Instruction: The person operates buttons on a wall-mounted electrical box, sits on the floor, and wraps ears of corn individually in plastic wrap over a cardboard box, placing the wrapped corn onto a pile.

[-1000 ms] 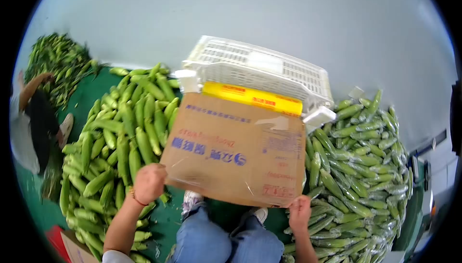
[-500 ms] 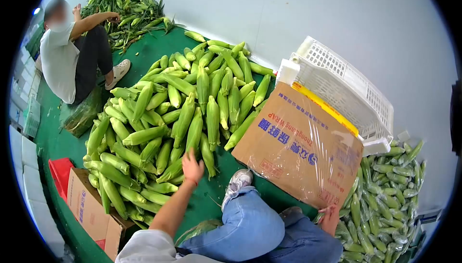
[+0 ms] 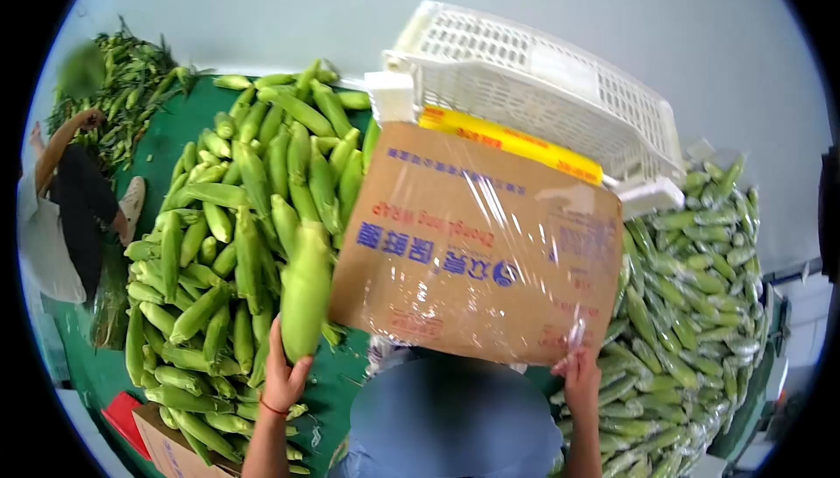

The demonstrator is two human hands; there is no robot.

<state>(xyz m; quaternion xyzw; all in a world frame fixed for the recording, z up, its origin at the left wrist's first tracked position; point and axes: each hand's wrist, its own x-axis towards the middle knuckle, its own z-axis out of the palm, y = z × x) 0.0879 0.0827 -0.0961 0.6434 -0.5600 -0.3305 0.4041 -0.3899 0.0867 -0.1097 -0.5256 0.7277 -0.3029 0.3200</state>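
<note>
Left hand (image 3: pixel 290 373) upright with fingers curled, right hand (image 3: pixel 578 369) with fingertips bunched, both forearms (image 3: pixel 267 445) reaching forward

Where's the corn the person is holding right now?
In the head view, the corn is left of the middle, in the left hand, just left of the cardboard box, with the unwrapped pile behind it.

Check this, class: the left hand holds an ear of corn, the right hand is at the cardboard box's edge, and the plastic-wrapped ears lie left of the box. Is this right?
Wrong side: the head view shows the plastic-wrapped ears right of the cardboard box, not left. The left hand and right hand are described correctly.
</note>
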